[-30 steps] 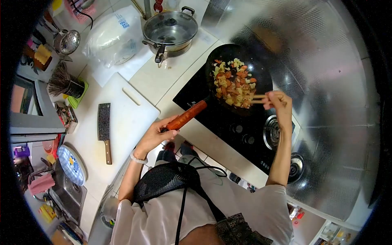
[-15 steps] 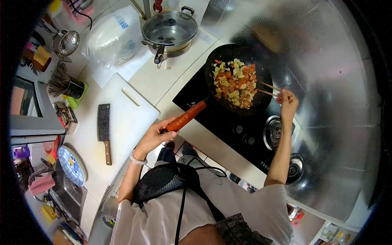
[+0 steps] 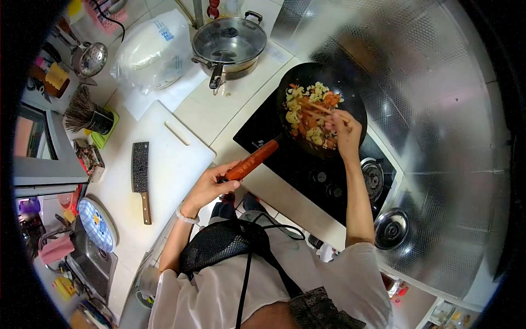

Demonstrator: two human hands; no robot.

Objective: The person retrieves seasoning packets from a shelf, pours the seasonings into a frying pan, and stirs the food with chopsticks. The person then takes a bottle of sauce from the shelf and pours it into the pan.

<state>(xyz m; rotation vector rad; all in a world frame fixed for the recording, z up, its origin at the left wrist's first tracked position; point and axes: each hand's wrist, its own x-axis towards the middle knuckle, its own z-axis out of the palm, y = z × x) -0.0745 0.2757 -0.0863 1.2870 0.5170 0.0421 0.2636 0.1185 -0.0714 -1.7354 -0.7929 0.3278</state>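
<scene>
A dark wok sits on the black gas stove, holding chopped food in pale yellow and orange-red pieces. My left hand is closed around the end of the wok's reddish-brown wooden handle. Over the wok's right side, my right hand grips a pair of wooden chopsticks, which reach left into the food. The fingers hide part of the chopsticks and some food.
A cleaver lies on the white cutting board to the left. Behind stand a glass-lidded pan and a plastic-wrapped item. Metallic sheeting curves around the stove's right side; a blue-patterned plate stands beside the sink.
My right hand has moved left from the wok's outer edge to over the food, carrying the chopsticks into its middle. The food has shifted. My left hand stays on the handle.
</scene>
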